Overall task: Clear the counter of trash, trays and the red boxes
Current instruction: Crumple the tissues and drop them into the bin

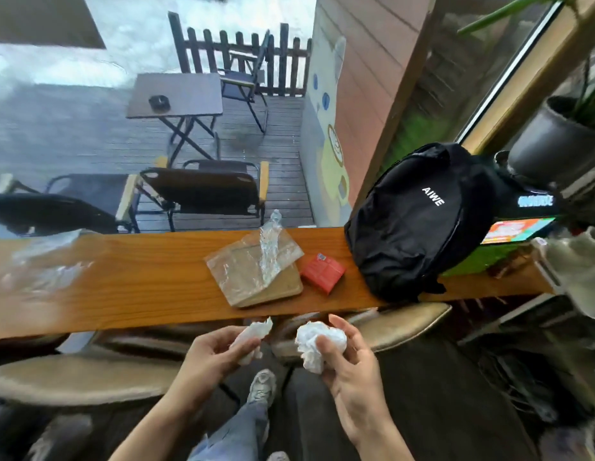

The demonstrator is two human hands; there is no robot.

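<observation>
Seen from the head camera, looking down. Lowest in the frame, at centre: two bare forearms reaching up from the bottom edge, above a leg in jeans and a pale sneaker (262, 387) on dark floor.

Left hand (216, 352), lower centre: fingers curled around a small crumpled white tissue (253, 337), pinched between thumb and fingertips. Right hand (349, 364), just right of it: fingers and thumb curled around a larger crumpled white wad (317, 342), thumb pressed across its front. Both hands held below the near edge of the counter, apart from each other.

Across the middle of the frame: long wooden counter (123, 287), running left to right. At its centre, flat brown tray (279, 289) with clear plastic wrap (256, 261) lying crumpled over it, one twist of the wrap standing upright. Just right of the tray, not quite touching: small red box (322, 272). Further right: black backpack (419, 221) with white lettering, resting on the counter. Far left on the counter: blurred clear plastic (43, 264).

Right edge: dark plant pot (552, 141) with green leaves, and a lit screen (515, 229) partly behind the backpack.

Under the counter: tan stool seats (83, 377), lower left and centre right.

Upper half, through glass: wooden deck, folding table (176, 94) with a dark ashtray, several folding chairs, picket fence.
</observation>
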